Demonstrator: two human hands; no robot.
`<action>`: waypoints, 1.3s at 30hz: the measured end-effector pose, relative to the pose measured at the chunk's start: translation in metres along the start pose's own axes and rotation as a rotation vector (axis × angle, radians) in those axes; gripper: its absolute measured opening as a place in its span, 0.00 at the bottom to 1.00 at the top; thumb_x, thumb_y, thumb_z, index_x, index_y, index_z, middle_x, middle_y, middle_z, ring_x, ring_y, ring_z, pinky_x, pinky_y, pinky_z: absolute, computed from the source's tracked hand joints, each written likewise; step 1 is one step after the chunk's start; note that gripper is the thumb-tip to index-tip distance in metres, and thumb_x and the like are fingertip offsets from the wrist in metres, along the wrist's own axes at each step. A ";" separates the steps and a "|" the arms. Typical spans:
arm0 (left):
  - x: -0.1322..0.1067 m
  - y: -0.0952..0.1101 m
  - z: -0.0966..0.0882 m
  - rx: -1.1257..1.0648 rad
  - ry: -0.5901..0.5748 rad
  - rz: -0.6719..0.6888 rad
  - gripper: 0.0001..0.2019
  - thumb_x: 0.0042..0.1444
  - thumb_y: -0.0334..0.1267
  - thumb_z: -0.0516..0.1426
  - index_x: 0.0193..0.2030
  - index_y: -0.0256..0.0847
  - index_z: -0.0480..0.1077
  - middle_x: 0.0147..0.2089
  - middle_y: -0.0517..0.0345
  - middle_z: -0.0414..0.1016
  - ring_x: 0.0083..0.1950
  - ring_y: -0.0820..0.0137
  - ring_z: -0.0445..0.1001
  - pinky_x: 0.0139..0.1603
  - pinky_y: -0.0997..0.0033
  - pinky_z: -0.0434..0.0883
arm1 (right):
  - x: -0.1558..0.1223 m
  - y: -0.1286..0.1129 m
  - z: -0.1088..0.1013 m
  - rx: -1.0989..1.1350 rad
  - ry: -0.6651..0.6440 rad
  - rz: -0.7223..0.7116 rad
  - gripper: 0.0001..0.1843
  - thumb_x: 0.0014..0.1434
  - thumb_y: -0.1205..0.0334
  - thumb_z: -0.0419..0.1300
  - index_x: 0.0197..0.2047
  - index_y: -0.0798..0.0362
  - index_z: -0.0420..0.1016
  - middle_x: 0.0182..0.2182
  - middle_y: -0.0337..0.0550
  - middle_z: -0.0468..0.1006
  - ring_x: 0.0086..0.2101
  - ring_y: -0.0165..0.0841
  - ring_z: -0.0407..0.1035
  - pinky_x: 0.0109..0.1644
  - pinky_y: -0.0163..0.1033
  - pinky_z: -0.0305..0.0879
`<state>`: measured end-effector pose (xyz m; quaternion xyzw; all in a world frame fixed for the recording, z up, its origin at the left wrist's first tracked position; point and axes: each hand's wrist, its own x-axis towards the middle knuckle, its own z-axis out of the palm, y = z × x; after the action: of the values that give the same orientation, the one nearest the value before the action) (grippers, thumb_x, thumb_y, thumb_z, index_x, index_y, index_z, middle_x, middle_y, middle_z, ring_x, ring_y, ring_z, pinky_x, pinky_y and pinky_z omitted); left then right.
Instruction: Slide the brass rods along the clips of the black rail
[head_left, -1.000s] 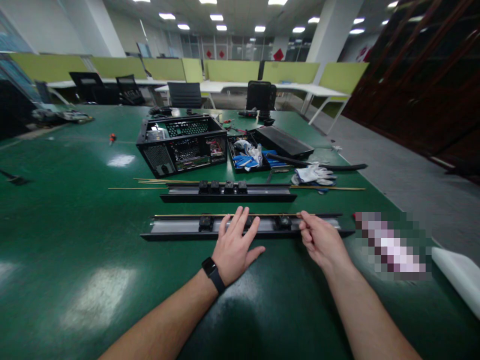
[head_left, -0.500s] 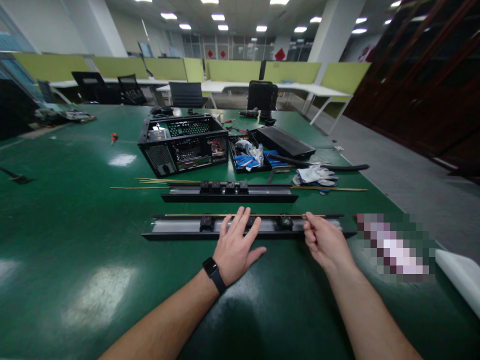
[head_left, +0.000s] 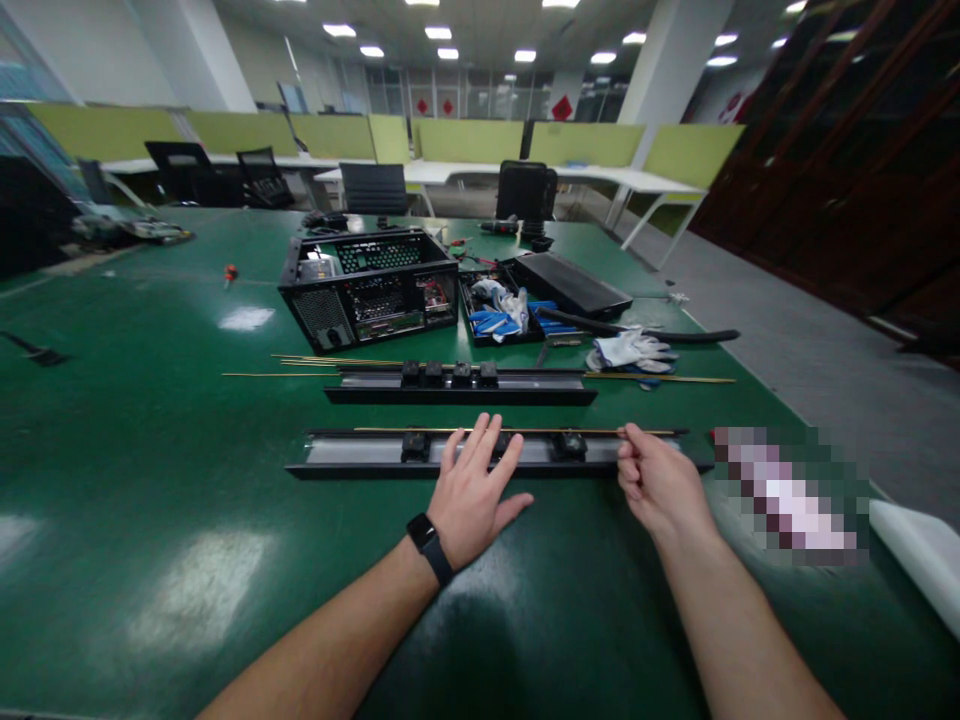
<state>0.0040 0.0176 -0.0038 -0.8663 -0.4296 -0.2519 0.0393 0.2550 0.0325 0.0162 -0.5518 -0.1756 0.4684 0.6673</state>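
Observation:
A long black-edged channel [head_left: 352, 455] with a pale inside lies across the green table, with black blocks [head_left: 570, 446] set along it. My left hand [head_left: 480, 490], a black watch on its wrist, lies with fingers outstretched over the channel's middle and partly hides one block. Between thumb and forefinger of my closed right hand [head_left: 660, 480] is a thin brass rod [head_left: 465, 430], which runs along the channel's far edge. Beyond it lies a second, similar channel [head_left: 461, 396] with several black blocks close together.
Several brass rods [head_left: 307, 362] stick out left of the far channel. Behind stand an opened computer case [head_left: 315, 310] and a black tray with blue-and-white gloves [head_left: 499, 312]. Another glove [head_left: 630, 350] lies at right, near a black tube [head_left: 697, 335]. A pixelated patch covers something beside my right hand.
My right hand has shifted slightly right, and the brass rod has slid right with it along the channel. My left hand has stayed in place.

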 end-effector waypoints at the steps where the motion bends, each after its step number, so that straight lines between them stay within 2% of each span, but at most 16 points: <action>1: 0.000 0.000 0.000 0.000 -0.001 -0.001 0.32 0.63 0.51 0.57 0.70 0.42 0.59 0.75 0.39 0.50 0.76 0.52 0.47 0.71 0.43 0.51 | 0.000 -0.001 0.000 0.000 -0.001 0.005 0.12 0.53 0.59 0.70 0.31 0.56 0.73 0.18 0.34 0.69 0.12 0.21 0.54 0.08 0.24 0.44; 7: 0.001 0.000 -0.001 -0.007 -0.002 -0.004 0.32 0.63 0.51 0.57 0.70 0.42 0.59 0.75 0.38 0.51 0.76 0.51 0.47 0.71 0.43 0.51 | -0.003 -0.002 0.001 -0.045 -0.071 0.032 0.14 0.50 0.59 0.72 0.33 0.57 0.74 0.20 0.35 0.70 0.12 0.20 0.54 0.08 0.24 0.44; 13: 0.001 0.000 -0.002 -0.009 -0.009 -0.007 0.32 0.63 0.51 0.57 0.70 0.42 0.59 0.75 0.38 0.50 0.76 0.52 0.46 0.71 0.43 0.51 | 0.003 -0.001 -0.003 -0.017 0.002 0.001 0.15 0.50 0.58 0.73 0.32 0.57 0.73 0.19 0.34 0.70 0.12 0.20 0.55 0.08 0.24 0.45; 19: 0.001 0.000 -0.003 -0.016 -0.013 -0.010 0.31 0.63 0.51 0.57 0.70 0.42 0.59 0.75 0.38 0.50 0.76 0.52 0.46 0.71 0.43 0.51 | -0.001 -0.002 -0.001 -0.063 -0.074 0.024 0.17 0.46 0.57 0.75 0.33 0.57 0.74 0.20 0.36 0.72 0.12 0.20 0.55 0.08 0.24 0.44; 24: 0.001 -0.001 -0.003 -0.013 -0.009 -0.006 0.31 0.63 0.51 0.57 0.70 0.42 0.59 0.75 0.38 0.50 0.76 0.52 0.46 0.71 0.43 0.51 | 0.002 -0.002 -0.003 -0.031 -0.016 0.005 0.18 0.45 0.57 0.75 0.30 0.56 0.72 0.19 0.34 0.70 0.12 0.20 0.54 0.07 0.24 0.45; 32: 0.002 -0.001 -0.002 -0.017 -0.013 -0.006 0.32 0.62 0.52 0.58 0.70 0.42 0.59 0.75 0.38 0.50 0.76 0.52 0.46 0.71 0.44 0.52 | 0.004 -0.003 -0.005 -0.042 -0.029 0.029 0.20 0.43 0.56 0.76 0.33 0.57 0.74 0.20 0.34 0.71 0.12 0.20 0.55 0.07 0.24 0.45; 39: 0.002 -0.002 -0.003 -0.022 -0.021 -0.012 0.32 0.62 0.52 0.58 0.69 0.42 0.60 0.75 0.36 0.48 0.76 0.51 0.45 0.70 0.42 0.52 | 0.007 -0.007 -0.008 -0.024 0.059 0.035 0.16 0.48 0.57 0.74 0.31 0.56 0.72 0.19 0.33 0.69 0.12 0.21 0.55 0.07 0.25 0.45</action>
<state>0.0024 0.0193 -0.0008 -0.8667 -0.4322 -0.2479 0.0239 0.2679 0.0337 0.0179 -0.5763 -0.1520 0.4614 0.6571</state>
